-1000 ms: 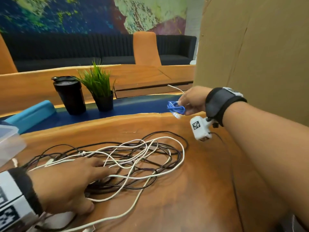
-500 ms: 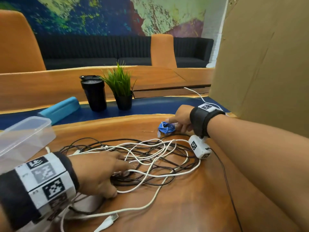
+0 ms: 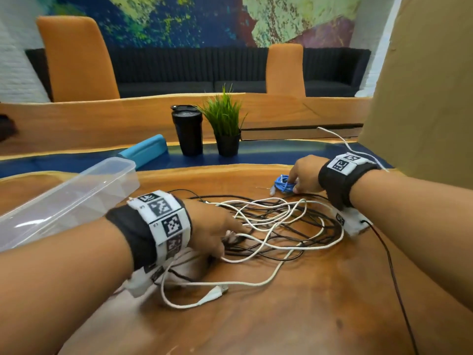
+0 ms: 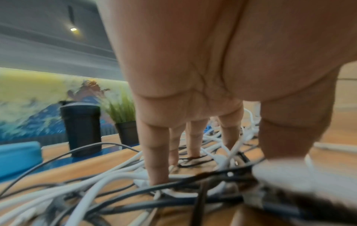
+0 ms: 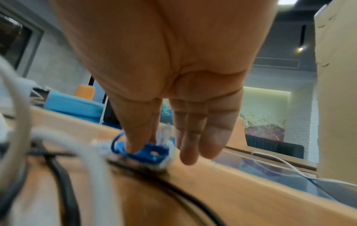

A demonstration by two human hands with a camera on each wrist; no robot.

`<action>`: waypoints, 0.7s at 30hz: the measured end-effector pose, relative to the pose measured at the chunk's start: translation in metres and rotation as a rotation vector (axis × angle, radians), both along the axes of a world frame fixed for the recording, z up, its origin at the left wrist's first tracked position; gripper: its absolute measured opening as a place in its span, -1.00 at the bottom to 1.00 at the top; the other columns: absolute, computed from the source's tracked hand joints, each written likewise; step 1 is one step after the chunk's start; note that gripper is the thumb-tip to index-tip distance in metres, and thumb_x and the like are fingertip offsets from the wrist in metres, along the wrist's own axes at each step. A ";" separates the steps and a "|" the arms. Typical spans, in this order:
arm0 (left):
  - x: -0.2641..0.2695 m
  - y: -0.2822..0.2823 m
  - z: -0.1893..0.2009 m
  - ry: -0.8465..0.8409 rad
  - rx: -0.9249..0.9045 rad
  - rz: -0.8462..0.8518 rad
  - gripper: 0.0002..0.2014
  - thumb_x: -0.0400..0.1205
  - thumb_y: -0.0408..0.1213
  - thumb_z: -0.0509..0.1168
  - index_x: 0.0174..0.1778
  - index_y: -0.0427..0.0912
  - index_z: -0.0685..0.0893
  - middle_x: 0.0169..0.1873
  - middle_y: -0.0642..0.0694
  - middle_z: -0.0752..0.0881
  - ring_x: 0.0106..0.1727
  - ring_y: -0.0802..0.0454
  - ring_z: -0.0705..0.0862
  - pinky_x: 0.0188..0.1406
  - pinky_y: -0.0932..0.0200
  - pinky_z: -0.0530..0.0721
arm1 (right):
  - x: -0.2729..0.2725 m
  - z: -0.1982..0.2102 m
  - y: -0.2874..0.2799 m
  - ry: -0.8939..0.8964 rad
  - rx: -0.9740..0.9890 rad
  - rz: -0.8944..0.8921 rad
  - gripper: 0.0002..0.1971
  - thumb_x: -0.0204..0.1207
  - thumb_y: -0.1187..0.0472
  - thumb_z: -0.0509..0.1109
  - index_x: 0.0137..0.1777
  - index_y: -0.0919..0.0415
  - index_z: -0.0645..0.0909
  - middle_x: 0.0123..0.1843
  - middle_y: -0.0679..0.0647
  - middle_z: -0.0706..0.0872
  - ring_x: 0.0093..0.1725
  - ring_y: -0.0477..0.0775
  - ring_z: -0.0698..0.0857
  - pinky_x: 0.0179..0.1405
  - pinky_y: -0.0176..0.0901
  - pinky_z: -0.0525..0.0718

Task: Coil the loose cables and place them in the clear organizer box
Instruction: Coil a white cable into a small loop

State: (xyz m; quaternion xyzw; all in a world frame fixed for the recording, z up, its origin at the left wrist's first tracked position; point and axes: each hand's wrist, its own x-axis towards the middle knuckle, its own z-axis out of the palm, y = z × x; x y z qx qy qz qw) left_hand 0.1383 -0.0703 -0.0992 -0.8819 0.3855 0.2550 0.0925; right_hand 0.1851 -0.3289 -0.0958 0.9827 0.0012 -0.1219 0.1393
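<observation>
**Desk editor:** Lowered since a second ago, is it?

**Photographer:** Yes. The right hand [image 3: 305, 174] held the blue coil [image 3: 283, 185] up off the wood then; now the coil lies on the desk [image 3: 294, 316] with the thumb and a finger still pinching it, the other fingers straight.

**Desk editor:** Largest first, then.

**Photographer:** The clear organizer box [image 3: 76, 198] sits at the left, no cable in it that I can see. Just beside it sprawls the tangle of white and black cables [image 3: 276, 226], touching the blue coil's near side. The left hand [image 3: 212, 226] rests on the tangle, its fingers [image 4: 154, 160] straight and planted among the strands, gripping nothing.

**Desk editor:** How will they handle?

**Photographer:** Light and limp, I'd judge, and interlaced, so pulling mid-loop would likely drag the whole heap. Better to start from a free end, such as the white plug [image 3: 217, 293] lying nearest the camera.
</observation>
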 end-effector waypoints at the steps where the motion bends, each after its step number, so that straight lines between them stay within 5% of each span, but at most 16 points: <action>1: 0.002 0.004 0.006 0.015 -0.044 0.037 -0.32 0.63 -0.12 0.37 0.63 0.39 0.27 0.45 0.06 0.57 0.38 0.03 0.58 0.33 0.09 0.56 | -0.002 0.006 0.001 -0.022 0.004 -0.001 -0.58 0.59 0.01 0.42 0.46 -0.04 0.61 0.41 0.03 0.66 0.35 0.14 0.61 0.26 -0.03 0.60; 4: 0.014 0.026 0.032 0.004 -0.239 0.143 -0.40 0.68 -0.16 0.36 0.61 0.32 0.36 0.49 0.14 0.55 0.37 0.14 0.56 0.32 0.14 0.50 | -0.013 0.033 0.003 -0.184 0.087 0.031 -0.57 0.61 0.07 0.42 0.48 -0.01 0.56 0.43 0.07 0.64 0.35 0.15 0.59 0.26 -0.02 0.55; 6: 0.022 0.042 0.049 -0.037 -0.317 0.203 -0.48 0.70 -0.24 0.33 0.58 0.18 0.46 0.45 0.11 0.61 0.36 0.15 0.61 0.35 0.13 0.57 | -0.027 0.055 0.012 -0.305 0.274 0.073 -0.70 0.60 0.17 0.41 0.32 0.00 0.69 0.24 0.06 0.73 0.14 0.09 0.67 0.10 -0.04 0.61; 8: 0.022 0.054 0.062 -0.111 -0.342 0.241 -0.63 0.70 -0.25 0.33 0.42 0.11 0.60 0.25 0.11 0.73 0.26 0.14 0.69 0.23 0.18 0.63 | -0.045 0.070 0.026 -0.256 0.457 0.124 -0.81 0.58 0.23 0.44 0.11 -0.02 0.77 -0.03 -0.02 0.80 -0.12 0.00 0.72 -0.12 -0.14 0.62; 10: 0.014 0.059 0.067 -0.190 -0.320 0.223 -0.77 0.69 -0.21 0.33 0.23 0.10 0.71 0.00 0.14 0.79 0.05 0.19 0.73 0.05 0.26 0.66 | -0.066 0.074 0.047 -0.073 0.470 0.226 -0.81 0.53 0.24 0.49 0.02 -0.10 0.77 -0.12 -0.11 0.80 -0.16 -0.06 0.74 -0.18 -0.20 0.65; 14: -0.016 0.052 0.052 -0.157 -0.140 0.142 -0.79 0.64 0.01 0.35 0.15 0.11 0.74 -0.09 0.17 0.75 -0.09 0.19 0.68 -0.01 0.13 0.70 | -0.087 0.037 0.079 0.147 -0.107 0.417 -0.69 0.53 0.14 0.48 0.26 -0.11 0.67 0.15 -0.13 0.71 0.13 0.00 0.67 -0.02 -0.19 0.58; 16: -0.028 0.050 0.039 -0.121 -0.020 0.130 -0.68 0.59 0.11 0.38 0.23 0.14 0.69 0.01 0.14 0.71 -0.03 0.11 0.63 0.05 0.09 0.66 | -0.086 0.013 0.081 0.098 -0.329 0.480 -0.78 0.61 0.19 0.32 0.19 0.03 0.71 0.10 0.01 0.73 0.08 0.13 0.70 0.00 -0.10 0.67; 18: -0.034 0.051 0.025 -0.113 0.065 0.132 -0.53 0.54 0.16 0.42 0.34 0.12 0.61 0.12 0.08 0.68 0.03 0.04 0.60 0.08 0.09 0.64 | -0.084 0.016 0.075 -0.010 -0.233 0.405 -0.82 0.63 0.19 0.25 0.00 0.04 0.70 -0.07 0.02 0.72 -0.06 0.14 0.70 -0.04 0.00 0.73; 21: -0.038 0.058 0.020 -0.174 0.062 0.156 -0.51 0.54 0.17 0.42 0.34 0.11 0.56 0.13 0.04 0.68 0.07 -0.03 0.62 0.04 0.10 0.61 | -0.081 0.062 0.062 -0.213 0.231 0.327 -0.91 0.64 0.12 0.36 -0.09 0.00 0.66 -0.20 -0.08 0.65 -0.11 0.06 0.66 -0.09 -0.06 0.62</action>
